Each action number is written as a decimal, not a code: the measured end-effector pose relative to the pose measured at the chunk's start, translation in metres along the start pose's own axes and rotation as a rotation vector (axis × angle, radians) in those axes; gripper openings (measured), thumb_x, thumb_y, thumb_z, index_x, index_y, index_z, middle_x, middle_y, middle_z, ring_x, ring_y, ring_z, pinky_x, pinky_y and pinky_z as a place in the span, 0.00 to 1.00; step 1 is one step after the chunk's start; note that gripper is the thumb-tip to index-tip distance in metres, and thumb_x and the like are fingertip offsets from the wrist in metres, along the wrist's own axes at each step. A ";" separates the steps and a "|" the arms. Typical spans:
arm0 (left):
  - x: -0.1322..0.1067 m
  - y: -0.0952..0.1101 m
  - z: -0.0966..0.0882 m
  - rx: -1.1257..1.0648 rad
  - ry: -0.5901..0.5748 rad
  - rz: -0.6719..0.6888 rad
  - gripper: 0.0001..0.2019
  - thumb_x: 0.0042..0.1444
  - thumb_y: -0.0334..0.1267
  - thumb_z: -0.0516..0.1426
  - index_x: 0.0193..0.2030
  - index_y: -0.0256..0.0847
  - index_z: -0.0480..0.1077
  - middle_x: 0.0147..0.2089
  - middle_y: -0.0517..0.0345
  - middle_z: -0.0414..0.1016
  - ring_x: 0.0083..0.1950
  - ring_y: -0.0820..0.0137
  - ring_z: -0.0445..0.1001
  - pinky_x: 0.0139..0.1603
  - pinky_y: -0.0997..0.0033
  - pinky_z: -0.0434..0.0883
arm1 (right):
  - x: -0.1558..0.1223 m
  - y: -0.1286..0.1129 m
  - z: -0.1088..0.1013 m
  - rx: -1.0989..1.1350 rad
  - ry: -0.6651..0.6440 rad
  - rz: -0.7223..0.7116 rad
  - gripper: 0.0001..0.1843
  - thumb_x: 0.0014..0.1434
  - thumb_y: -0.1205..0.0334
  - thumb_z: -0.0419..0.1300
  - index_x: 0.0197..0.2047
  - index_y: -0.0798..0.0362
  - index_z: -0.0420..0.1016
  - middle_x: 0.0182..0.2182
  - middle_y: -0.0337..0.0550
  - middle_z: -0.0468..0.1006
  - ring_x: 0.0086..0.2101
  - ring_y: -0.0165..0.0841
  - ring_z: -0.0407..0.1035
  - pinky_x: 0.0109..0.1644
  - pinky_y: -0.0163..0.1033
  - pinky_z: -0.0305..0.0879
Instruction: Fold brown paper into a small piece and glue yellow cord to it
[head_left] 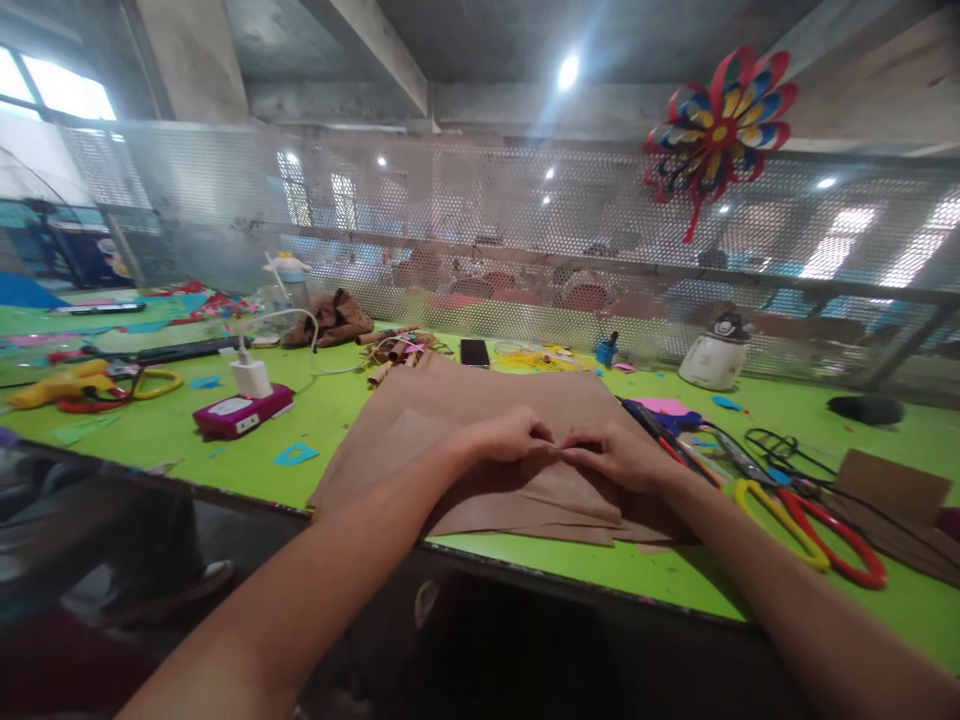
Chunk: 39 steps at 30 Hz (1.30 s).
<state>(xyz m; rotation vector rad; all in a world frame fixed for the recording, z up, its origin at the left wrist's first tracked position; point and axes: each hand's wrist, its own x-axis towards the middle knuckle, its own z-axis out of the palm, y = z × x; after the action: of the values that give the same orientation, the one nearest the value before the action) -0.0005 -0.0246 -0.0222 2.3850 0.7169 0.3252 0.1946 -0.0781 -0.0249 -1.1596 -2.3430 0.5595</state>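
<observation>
Large sheets of brown kraft paper (pixel 480 395) lie in a loose stack at the table's front edge. Over them my left hand (pixel 517 436) is closed in a pinch on a brown paper edge. My right hand (pixel 611 452) meets it from the right, thumb and fingertips also pinching the paper, almost touching the left fingertips. The piece between them looks slightly lifted or folded; its exact shape is partly hidden by the fingers. Scissors with yellow and red handles (pixel 844 540) rest right of my right forearm.
On the green table (pixel 360 455) stand a maroon power strip (pixel 244 412) with a white charger, a yellow glue gun (pixel 64 385), a black phone (pixel 474 353) and a white bottle (pixel 716 355). A black cable and brown cardboard (pixel 892 490) lie at right. A perforated metal screen (pixel 495 220) rises behind.
</observation>
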 end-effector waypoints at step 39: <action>0.003 0.006 0.008 0.383 0.003 0.109 0.08 0.50 0.34 0.54 0.33 0.36 0.74 0.27 0.58 0.72 0.26 0.76 0.63 0.26 0.78 0.57 | -0.002 0.005 0.011 -0.380 -0.049 0.025 0.12 0.59 0.59 0.50 0.34 0.52 0.74 0.32 0.43 0.75 0.33 0.32 0.67 0.37 0.34 0.59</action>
<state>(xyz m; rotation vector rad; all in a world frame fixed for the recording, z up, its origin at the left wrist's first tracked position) 0.0079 -0.0305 -0.0240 2.7936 0.7022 0.2546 0.1925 -0.0785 -0.0375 -1.3515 -2.5520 0.1510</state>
